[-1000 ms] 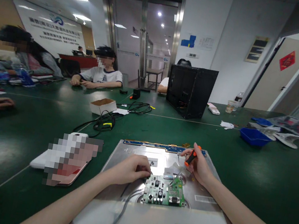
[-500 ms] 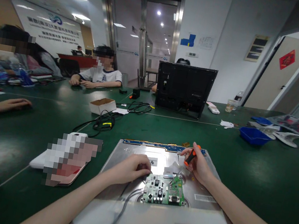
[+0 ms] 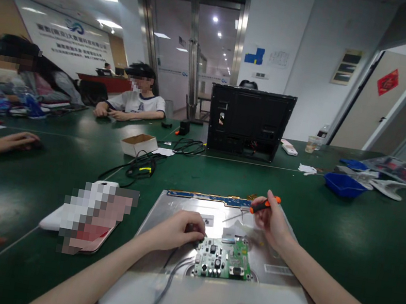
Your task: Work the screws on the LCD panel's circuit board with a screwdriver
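A green circuit board [image 3: 223, 258] lies on the metal back of a flat display panel [image 3: 208, 299]. My left hand [image 3: 183, 230] is closed at the board's upper left corner, thumb and fingers pinched on its edge; the fingertips are partly hidden. Above the board's right side, my right hand [image 3: 271, 220] grips a screwdriver [image 3: 265, 205] by its black and orange handle. Its thin shaft points left and down over the panel, apart from the board. Grey cables [image 3: 167, 284] run from the board's left side toward the panel's lower edge.
Left of the panel lie a white device [image 3: 71, 205] and a pink phone [image 3: 99, 238]. Co-workers' hands [image 3: 16, 142] rest farther left. Behind are coiled black cables [image 3: 141, 165], an open carton [image 3: 139, 145], a black monitor housing [image 3: 248, 123] and a blue tray [image 3: 345, 184].
The screwdriver has swung from a steep tilt over the board to nearly level, its tip moving up and left off the board. My left hand has stayed in place.
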Tool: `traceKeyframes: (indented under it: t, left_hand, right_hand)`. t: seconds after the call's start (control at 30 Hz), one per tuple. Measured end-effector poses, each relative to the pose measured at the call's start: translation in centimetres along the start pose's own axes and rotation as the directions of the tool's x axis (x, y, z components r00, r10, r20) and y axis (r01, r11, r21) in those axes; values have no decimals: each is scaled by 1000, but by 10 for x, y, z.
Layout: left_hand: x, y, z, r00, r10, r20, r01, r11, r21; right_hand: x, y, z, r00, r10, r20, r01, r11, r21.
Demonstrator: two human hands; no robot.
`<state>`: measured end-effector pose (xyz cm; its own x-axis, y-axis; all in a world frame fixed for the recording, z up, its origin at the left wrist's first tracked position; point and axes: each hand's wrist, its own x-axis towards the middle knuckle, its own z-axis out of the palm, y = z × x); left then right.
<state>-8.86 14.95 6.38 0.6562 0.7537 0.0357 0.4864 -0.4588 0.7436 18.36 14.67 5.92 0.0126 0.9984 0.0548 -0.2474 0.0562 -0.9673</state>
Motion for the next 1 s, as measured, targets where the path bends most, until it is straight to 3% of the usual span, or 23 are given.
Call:
traceKeyframes:
  t: [0.1, 0.23, 0.43, 0.53, 0.6, 0.73, 1.0]
  left_hand:
    - [1, 1, 1, 1000, -25, 2, 25, 999, -29]
    - [2, 0, 2, 998, -56, 4, 56, 996, -62]
    - [2, -4, 3, 997, -74, -7, 73, 996, -52]
    - [2, -7, 3, 998, -65, 5, 65, 996, -59]
    - [2, -8, 2, 998, -57, 7, 57, 996, -61]
    - [2, -8, 1, 999, -34, 6, 34, 998, -55]
    - [2, -7, -1, 999, -40, 24, 40, 999, -14]
  right_hand:
    - [-7, -9, 10, 998, -55, -36, 56, 998, 25]
    - [-13, -18, 35, 993, -114, 0, 114, 993, 2]
    - [2, -25, 88, 958, -286, -14, 286, 958, -22]
    - [7, -18, 102, 950, -313, -2, 313, 949, -48]
    - [6, -8, 101, 925, -380, -18, 374, 915, -153]
    - [-4, 13, 87, 816, -578, 1, 527, 744, -411]
    - [-15, 15, 77, 703, -702, 112, 635, 550, -542]
